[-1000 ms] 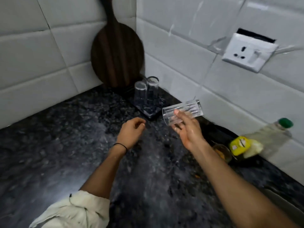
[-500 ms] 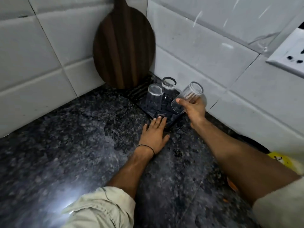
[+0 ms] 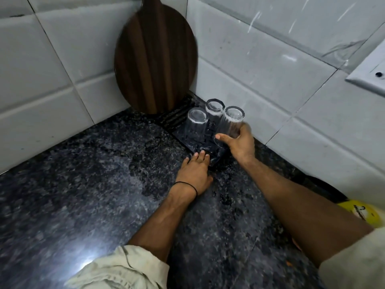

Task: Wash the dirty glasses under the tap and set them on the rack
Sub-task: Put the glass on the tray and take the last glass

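Observation:
A black slotted rack [image 3: 200, 143] lies on the dark granite counter in the wall corner. Two clear glasses stand upside down on it, one at the left [image 3: 195, 124] and one behind it [image 3: 214, 109]. My right hand [image 3: 239, 146] grips a third clear glass [image 3: 230, 124], inverted and slightly tilted, over the rack's right side beside the other two. I cannot tell whether its rim touches the rack. My left hand [image 3: 194, 174] lies flat on the counter, its straight fingertips pressing the rack's near edge.
A dark wooden cutting board [image 3: 155, 57] leans upright in the tiled corner just behind the rack. A white wall socket [image 3: 368, 71] sits at the right edge. A yellow-labelled bottle [image 3: 362, 213] lies behind my right forearm. The granite counter [image 3: 83, 184] is wet.
My right hand has turned the glass upside down and brought it down onto the rack's right side. My left hand moved forward and flattened against the rack's near edge.

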### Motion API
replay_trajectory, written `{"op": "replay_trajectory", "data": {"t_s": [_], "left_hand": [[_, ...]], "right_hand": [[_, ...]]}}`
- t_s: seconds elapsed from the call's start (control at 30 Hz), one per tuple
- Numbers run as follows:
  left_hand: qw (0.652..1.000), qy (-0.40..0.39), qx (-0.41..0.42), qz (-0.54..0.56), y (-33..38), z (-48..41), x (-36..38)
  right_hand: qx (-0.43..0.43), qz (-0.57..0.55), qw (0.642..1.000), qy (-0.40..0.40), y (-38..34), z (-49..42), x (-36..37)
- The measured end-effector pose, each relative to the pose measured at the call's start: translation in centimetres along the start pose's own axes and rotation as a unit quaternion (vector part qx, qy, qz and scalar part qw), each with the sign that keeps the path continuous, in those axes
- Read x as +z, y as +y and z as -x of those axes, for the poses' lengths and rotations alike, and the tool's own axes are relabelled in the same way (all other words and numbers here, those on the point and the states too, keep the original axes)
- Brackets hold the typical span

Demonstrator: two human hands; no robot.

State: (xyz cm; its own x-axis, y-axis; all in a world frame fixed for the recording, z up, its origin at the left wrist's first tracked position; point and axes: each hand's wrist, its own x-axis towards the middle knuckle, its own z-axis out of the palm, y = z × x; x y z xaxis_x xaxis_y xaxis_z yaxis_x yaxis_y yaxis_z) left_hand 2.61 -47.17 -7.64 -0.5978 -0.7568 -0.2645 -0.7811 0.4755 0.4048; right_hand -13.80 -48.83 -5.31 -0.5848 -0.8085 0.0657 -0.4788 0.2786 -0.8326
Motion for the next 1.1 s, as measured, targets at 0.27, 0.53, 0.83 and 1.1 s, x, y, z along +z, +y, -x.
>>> {"op": "replay_trajectory", "data": {"t_s": [0.27, 0.53, 0.83, 1.1], "left_hand": [[0.999, 0.009, -0.024, 0.033, 0.3, 0.5, 0.1], [0.985, 0.068, -0.076, 0.143, 2.1, 1.6, 0.3], [0.976, 0.090, 0.058, 0.191, 12.6, 6.9, 7.3], [0.996, -0.045, 0.078, 0.002, 16.3, 9.1, 11.2]], "right_hand": [[0.043, 0.059, 0.993, -0.089, 0.5, 0.2, -1.8], [0.000, 0.007, 0.997, -0.074, 1.7, 6.8, -11.0], [-0.045, 0.304, 0.947, 0.090, 6.3, 17.5, -21.8], [0.070, 0.164, 0.984, -0.017, 9.7, 21.3, -23.1]]}}
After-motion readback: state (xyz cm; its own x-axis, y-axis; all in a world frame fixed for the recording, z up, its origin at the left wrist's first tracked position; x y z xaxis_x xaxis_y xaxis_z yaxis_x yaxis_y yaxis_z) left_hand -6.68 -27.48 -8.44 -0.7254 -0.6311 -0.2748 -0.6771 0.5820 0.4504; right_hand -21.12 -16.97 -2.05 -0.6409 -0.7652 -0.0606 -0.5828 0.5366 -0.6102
